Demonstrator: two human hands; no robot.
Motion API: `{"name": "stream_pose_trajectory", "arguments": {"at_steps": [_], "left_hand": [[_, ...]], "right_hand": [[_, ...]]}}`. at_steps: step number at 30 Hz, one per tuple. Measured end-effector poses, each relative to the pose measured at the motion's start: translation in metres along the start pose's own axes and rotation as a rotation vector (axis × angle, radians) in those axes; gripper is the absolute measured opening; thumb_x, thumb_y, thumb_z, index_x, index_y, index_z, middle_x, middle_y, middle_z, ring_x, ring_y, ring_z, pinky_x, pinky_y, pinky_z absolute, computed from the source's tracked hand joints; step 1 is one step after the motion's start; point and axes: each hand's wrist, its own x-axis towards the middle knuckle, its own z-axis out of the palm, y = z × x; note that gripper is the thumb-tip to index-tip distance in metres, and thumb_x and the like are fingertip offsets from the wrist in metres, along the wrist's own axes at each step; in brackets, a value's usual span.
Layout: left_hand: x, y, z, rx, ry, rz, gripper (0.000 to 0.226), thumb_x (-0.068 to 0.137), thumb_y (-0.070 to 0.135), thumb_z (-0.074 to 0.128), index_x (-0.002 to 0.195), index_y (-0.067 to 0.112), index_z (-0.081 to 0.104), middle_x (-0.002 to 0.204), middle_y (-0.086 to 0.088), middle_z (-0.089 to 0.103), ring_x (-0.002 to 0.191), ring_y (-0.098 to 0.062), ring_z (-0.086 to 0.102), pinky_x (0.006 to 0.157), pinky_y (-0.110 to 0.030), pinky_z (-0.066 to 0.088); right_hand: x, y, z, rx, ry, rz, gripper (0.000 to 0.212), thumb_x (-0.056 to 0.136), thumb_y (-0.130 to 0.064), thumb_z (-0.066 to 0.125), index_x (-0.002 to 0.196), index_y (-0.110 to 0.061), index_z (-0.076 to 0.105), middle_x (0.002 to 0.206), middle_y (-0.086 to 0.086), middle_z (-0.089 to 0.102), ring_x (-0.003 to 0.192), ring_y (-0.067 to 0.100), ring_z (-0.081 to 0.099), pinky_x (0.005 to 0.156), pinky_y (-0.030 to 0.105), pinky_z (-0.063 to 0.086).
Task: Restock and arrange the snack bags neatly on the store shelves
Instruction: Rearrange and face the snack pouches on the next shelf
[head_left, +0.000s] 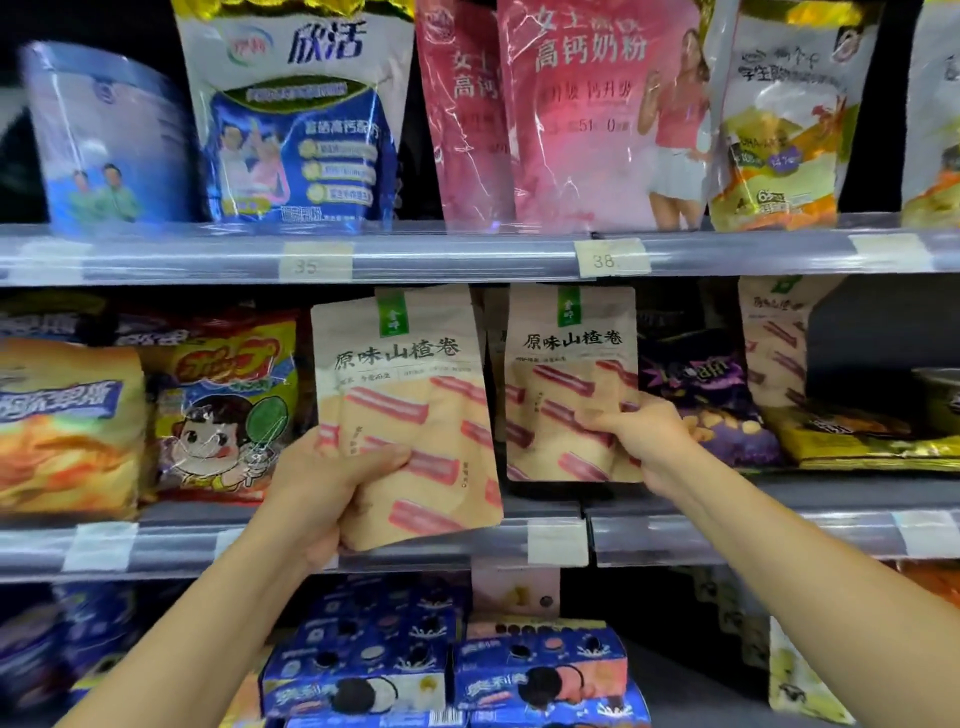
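Observation:
My left hand (332, 493) grips a beige snack bag (415, 395) with red roll pictures and a green tag, held tilted in front of the middle shelf. A second bag sits tight behind it in the same hand, its edge showing. My right hand (644, 436) holds a matching beige bag (566, 364) by its lower right side, upright on the middle shelf (675, 530). A third bag of the same kind (774, 332) leans at the shelf's right.
Left of my bags stand a cartoon candy bag (228, 410) and chip bags (67, 426). A purple bag (701, 395) and a yellow pack (852, 436) lie right of them. Large milk powder bags (597, 114) fill the upper shelf. Blue cookie boxes (452, 670) sit below.

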Motion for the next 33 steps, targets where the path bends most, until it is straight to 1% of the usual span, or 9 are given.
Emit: {"name": "stream_pose_trajectory", "arguments": {"at_steps": [3, 7, 14, 19, 22, 25, 27, 29, 33], "left_hand": [[0.004, 0.0, 0.001, -0.008, 0.001, -0.013, 0.039, 0.072, -0.006, 0.076, 0.107, 0.001, 0.062, 0.067, -0.009, 0.073, 0.043, -0.013, 0.065, 0.031, -0.022, 0.043], [0.013, -0.002, -0.005, 0.003, 0.028, 0.001, 0.068, 0.057, 0.01, 0.085, 0.118, -0.004, 0.059, 0.079, -0.013, 0.071, 0.046, -0.017, 0.067, 0.033, -0.024, 0.043], [0.02, -0.002, -0.01, 0.004, 0.048, 0.004, 0.048, 0.061, 0.011, 0.081, 0.105, 0.012, 0.061, 0.056, -0.003, 0.068, 0.035, -0.016, 0.059, 0.032, -0.021, 0.035], [0.022, -0.001, -0.017, 0.014, 0.083, 0.017, 0.049, 0.064, 0.008, 0.082, 0.107, 0.012, 0.059, 0.06, -0.002, 0.069, 0.037, -0.015, 0.061, 0.031, -0.022, 0.036], [0.025, -0.003, -0.017, 0.013, 0.082, 0.004, 0.039, 0.073, 0.003, 0.079, 0.103, 0.013, 0.057, 0.052, 0.002, 0.065, 0.034, -0.013, 0.058, 0.03, -0.021, 0.034], [0.029, -0.005, -0.016, 0.022, 0.087, 0.01, 0.043, 0.062, 0.007, 0.084, 0.096, 0.016, 0.06, 0.069, -0.005, 0.071, 0.047, -0.018, 0.066, 0.043, -0.029, 0.046], [0.031, -0.006, -0.015, 0.023, 0.093, 0.006, 0.059, 0.047, 0.014, 0.087, 0.101, 0.015, 0.062, 0.083, -0.011, 0.073, 0.058, -0.023, 0.069, 0.061, -0.039, 0.049], [0.035, -0.007, -0.015, 0.027, 0.104, -0.009, 0.067, 0.046, 0.015, 0.086, 0.107, 0.015, 0.062, 0.089, -0.014, 0.073, 0.064, -0.026, 0.069, 0.061, -0.042, 0.05], [0.044, -0.01, -0.017, 0.027, 0.12, -0.014, 0.074, 0.049, 0.011, 0.086, 0.119, 0.005, 0.061, 0.101, -0.016, 0.074, 0.08, -0.031, 0.071, 0.062, -0.049, 0.058]], "right_hand": [[0.015, 0.008, 0.003, 0.02, -0.003, -0.013, 0.04, 0.066, -0.001, 0.085, 0.102, -0.009, 0.071, 0.097, 0.01, 0.076, 0.089, 0.027, 0.073, 0.075, 0.043, 0.061], [0.032, 0.017, 0.005, 0.042, -0.037, 0.01, 0.051, 0.062, -0.002, 0.088, 0.109, -0.009, 0.07, 0.099, 0.008, 0.076, 0.091, 0.028, 0.073, 0.077, 0.05, 0.06], [0.06, 0.025, 0.013, 0.059, -0.025, 0.031, 0.048, 0.064, 0.002, 0.086, 0.108, -0.006, 0.071, 0.103, 0.013, 0.075, 0.094, 0.031, 0.071, 0.075, 0.058, 0.058], [0.072, 0.039, 0.015, 0.069, -0.037, 0.006, 0.044, 0.067, 0.006, 0.083, 0.108, -0.002, 0.07, 0.103, 0.013, 0.074, 0.087, 0.025, 0.071, 0.067, 0.036, 0.06], [0.077, 0.042, 0.013, 0.067, -0.069, 0.033, 0.039, 0.069, 0.007, 0.081, 0.104, -0.006, 0.07, 0.101, 0.011, 0.073, 0.086, 0.023, 0.07, 0.07, 0.038, 0.059], [0.082, 0.044, 0.01, 0.044, -0.085, 0.036, 0.037, 0.068, 0.009, 0.08, 0.099, -0.008, 0.071, 0.106, 0.013, 0.072, 0.098, 0.028, 0.069, 0.086, 0.047, 0.056], [0.083, 0.046, 0.01, 0.061, -0.077, 0.04, 0.035, 0.069, 0.01, 0.078, 0.098, -0.009, 0.07, 0.102, 0.012, 0.072, 0.096, 0.029, 0.068, 0.079, 0.045, 0.057], [0.085, 0.048, 0.01, 0.071, -0.075, 0.045, 0.034, 0.07, 0.011, 0.078, 0.095, -0.011, 0.071, 0.101, 0.011, 0.072, 0.092, 0.027, 0.068, 0.073, 0.039, 0.057], [0.09, 0.052, 0.009, 0.035, -0.066, 0.033, 0.039, 0.067, 0.007, 0.081, 0.099, -0.013, 0.072, 0.105, 0.01, 0.074, 0.1, 0.027, 0.069, 0.09, 0.047, 0.055]]}}
